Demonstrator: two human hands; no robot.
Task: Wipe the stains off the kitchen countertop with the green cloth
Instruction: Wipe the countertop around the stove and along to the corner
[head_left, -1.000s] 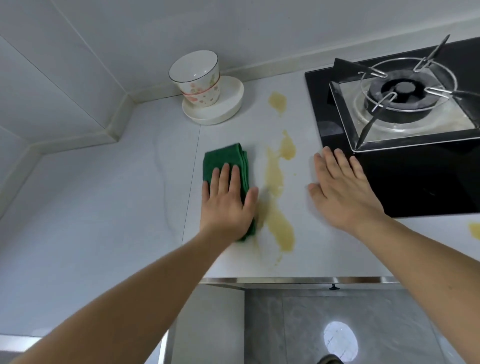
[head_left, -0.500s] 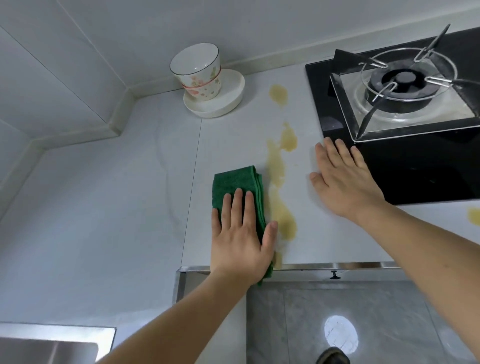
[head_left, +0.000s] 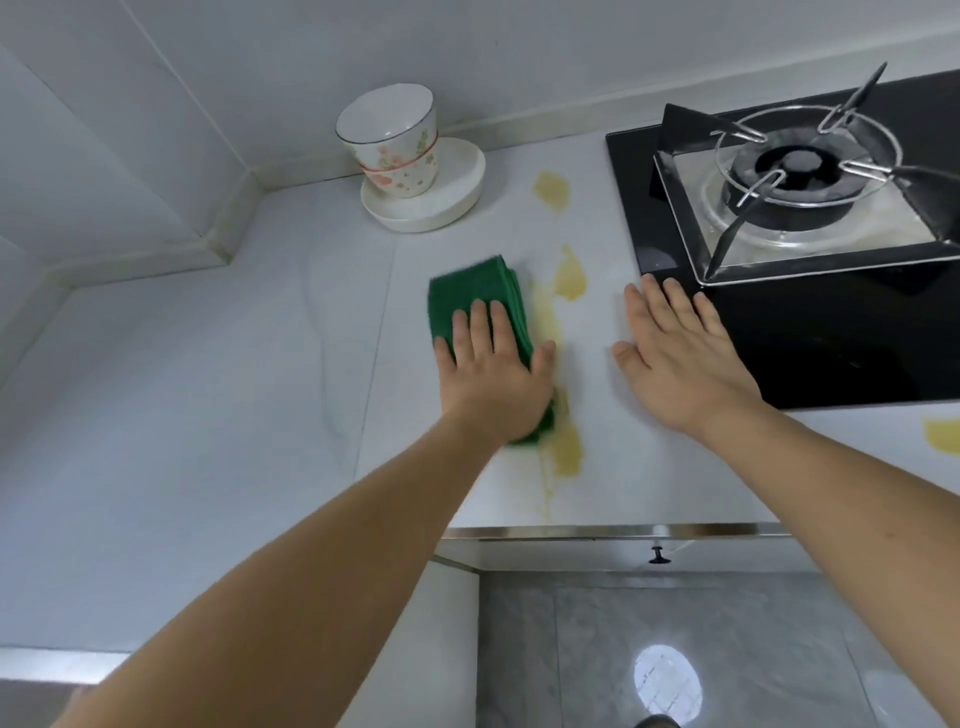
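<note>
The cup (head_left: 392, 140), stacked on a plate (head_left: 457, 200), is kept back by the wall, off the wiping path. The cloth (head_left: 472, 291) is pressed flat under the open left hand (head_left: 493, 374), at the stains' (head_left: 566, 441) left edge. The right hand (head_left: 680, 364), flat and empty, is braced on the countertop (head_left: 208, 389) beside the stove (head_left: 831, 338), probably for support.

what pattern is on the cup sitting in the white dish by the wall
White cup with pink-orange flowers, small green specks and a dark rim line, seen from the head camera.
</note>
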